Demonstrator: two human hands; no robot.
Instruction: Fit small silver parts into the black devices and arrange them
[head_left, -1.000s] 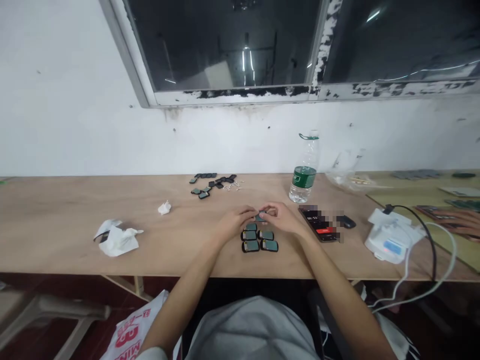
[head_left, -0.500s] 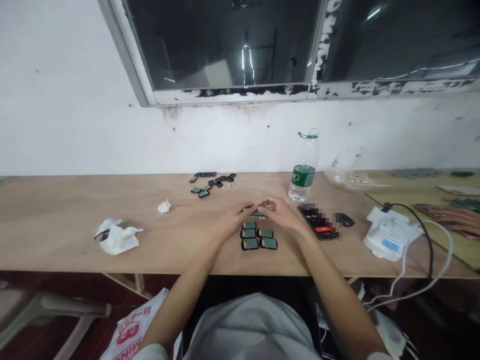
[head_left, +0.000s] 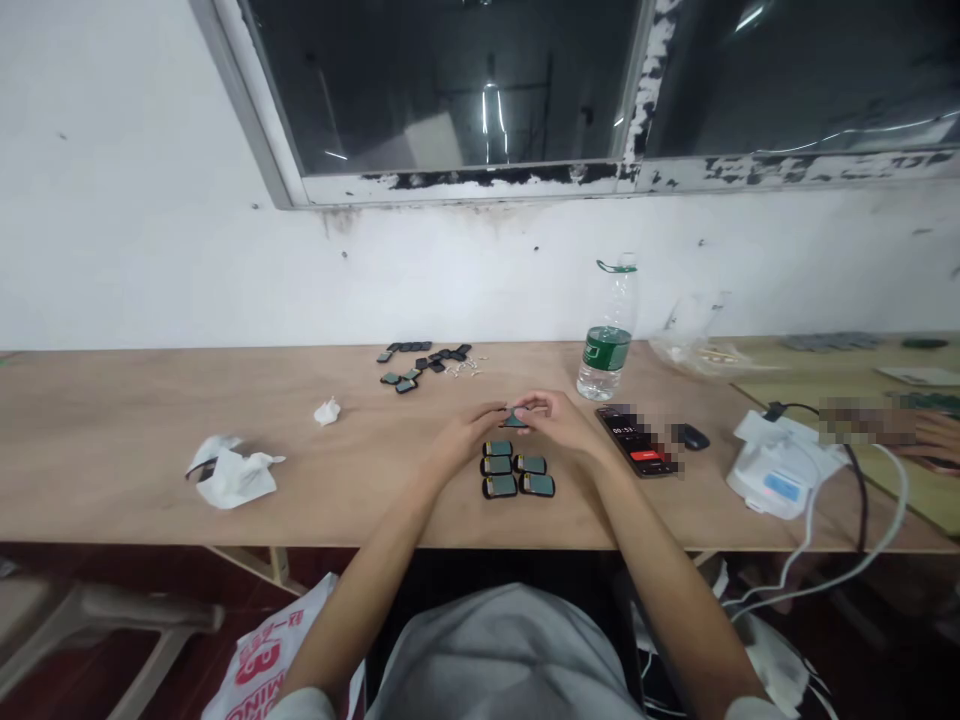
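Note:
Between my two hands is a small black casing with a grey-green face [head_left: 513, 419], its edges partly covered by fingers. My left hand [head_left: 466, 432] grips its left side with fingertips together. My right hand [head_left: 556, 416] pinches the right side between thumb and fingers. Just below, on the wooden table [head_left: 360, 480], several like casings [head_left: 500, 486] lie face up in two columns. Farther back is a loose group of black casings [head_left: 439, 362], a few with green faces [head_left: 406, 385], beside small white bits [head_left: 463, 369].
A water bottle [head_left: 604, 350] stands at the back right. Right of my hands lie a phone [head_left: 637, 440], a dark mouse [head_left: 691, 436] and a white device with cables [head_left: 769, 480]. Crumpled tissues [head_left: 238, 476] lie left. Another person's hand [head_left: 934, 432] is at the far right.
The casing between my hands tilts a little and shows more of its green face. Both hands stay in nearly the same place. The other person's hand at far right has shifted.

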